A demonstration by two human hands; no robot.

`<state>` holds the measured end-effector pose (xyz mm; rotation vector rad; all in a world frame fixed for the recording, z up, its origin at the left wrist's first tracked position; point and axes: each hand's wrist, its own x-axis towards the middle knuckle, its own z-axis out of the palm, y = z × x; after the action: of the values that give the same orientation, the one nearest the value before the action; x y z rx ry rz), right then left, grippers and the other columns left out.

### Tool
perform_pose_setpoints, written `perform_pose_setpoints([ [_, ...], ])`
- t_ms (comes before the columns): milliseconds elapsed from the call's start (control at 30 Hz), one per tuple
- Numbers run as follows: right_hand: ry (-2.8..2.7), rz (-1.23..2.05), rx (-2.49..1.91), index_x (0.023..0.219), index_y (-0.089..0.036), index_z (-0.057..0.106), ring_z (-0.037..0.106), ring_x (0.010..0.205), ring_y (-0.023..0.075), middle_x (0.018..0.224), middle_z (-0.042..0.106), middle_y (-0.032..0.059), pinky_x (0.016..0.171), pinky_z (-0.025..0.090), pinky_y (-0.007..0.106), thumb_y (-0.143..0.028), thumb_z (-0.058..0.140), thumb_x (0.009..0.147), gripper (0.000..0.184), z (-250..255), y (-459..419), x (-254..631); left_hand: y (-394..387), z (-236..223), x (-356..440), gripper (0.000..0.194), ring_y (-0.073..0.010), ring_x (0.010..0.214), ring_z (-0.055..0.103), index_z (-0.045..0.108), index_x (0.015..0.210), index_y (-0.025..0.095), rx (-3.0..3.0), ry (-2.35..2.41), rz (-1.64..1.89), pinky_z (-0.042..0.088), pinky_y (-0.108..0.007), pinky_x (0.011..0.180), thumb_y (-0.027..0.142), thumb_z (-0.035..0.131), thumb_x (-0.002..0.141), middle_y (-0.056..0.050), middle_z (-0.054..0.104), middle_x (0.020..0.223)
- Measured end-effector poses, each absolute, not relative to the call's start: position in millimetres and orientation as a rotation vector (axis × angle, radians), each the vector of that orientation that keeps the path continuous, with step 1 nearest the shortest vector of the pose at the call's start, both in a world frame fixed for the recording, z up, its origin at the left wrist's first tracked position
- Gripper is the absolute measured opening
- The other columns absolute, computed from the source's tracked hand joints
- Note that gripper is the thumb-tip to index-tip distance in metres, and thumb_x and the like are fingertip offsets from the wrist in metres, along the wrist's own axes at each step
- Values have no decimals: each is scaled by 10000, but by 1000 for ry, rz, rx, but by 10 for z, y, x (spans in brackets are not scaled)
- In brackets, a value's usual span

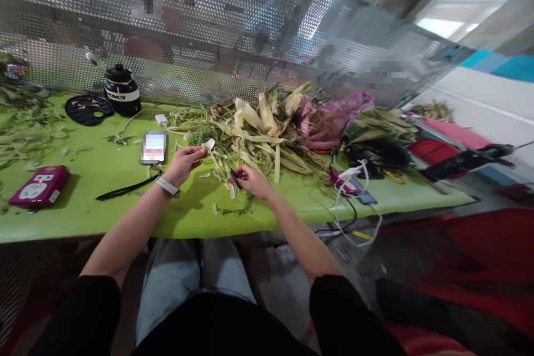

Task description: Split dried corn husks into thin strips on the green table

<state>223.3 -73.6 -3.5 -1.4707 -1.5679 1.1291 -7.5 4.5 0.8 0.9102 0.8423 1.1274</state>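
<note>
Between the thumb and fingers of my left hand (189,160) is a small pale piece of corn husk (209,144). My right hand (251,181) is closed around a slim dark tool (235,178), perhaps small scissors or a knife; its exact kind is too small to make out. Cut husk strips (221,169) lie on the green tabletop between the two hands. Just beyond them spreads a large heap of dried corn husks (267,128). A thin green strand (237,210) rests near the front edge, below my right hand.
A phone (153,147) and a black strap (129,186) lie left of my hands. Farther left are a magenta power socket box (39,186), a black jug (122,92) and a black palette (88,109). A pink plastic bag (329,122) and white cables (361,200) are at right. A perforated metal screen (200,28) stands behind.
</note>
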Motion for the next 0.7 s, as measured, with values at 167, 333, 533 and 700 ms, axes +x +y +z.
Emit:
perform_pose_setpoints([
  [167,-1603,1095,-1453,863,-182,515,491,648,110,751,551,-37,600,399,267,-492,824,608,506,-42,-694,2100,21,-14,-33,420,-159,824,689,732,795,149,985,833,1127,491,-240,685,407,927,525,-70,741,840],
  [333,-1609,1108,-1442,869,-180,522,500,656,116,765,565,-25,600,397,269,-515,811,628,504,-53,-666,2052,-25,16,-4,402,-144,741,674,734,746,153,1000,807,1102,514,-264,695,404,937,507,-59,737,772],
  [533,-1613,1102,-1409,840,-191,519,492,627,113,716,542,-41,578,379,265,-558,796,638,502,-64,-657,2033,-20,15,-23,390,-151,777,691,746,778,145,1014,784,1067,534,-270,727,390,929,536,-69,744,804],
  [700,-1585,1123,-1401,790,-199,494,482,606,111,665,519,-53,565,369,261,-603,787,622,526,-16,-674,2017,-10,7,-24,379,-143,751,694,742,771,124,988,759,1063,545,-276,742,348,934,533,-65,739,774],
])
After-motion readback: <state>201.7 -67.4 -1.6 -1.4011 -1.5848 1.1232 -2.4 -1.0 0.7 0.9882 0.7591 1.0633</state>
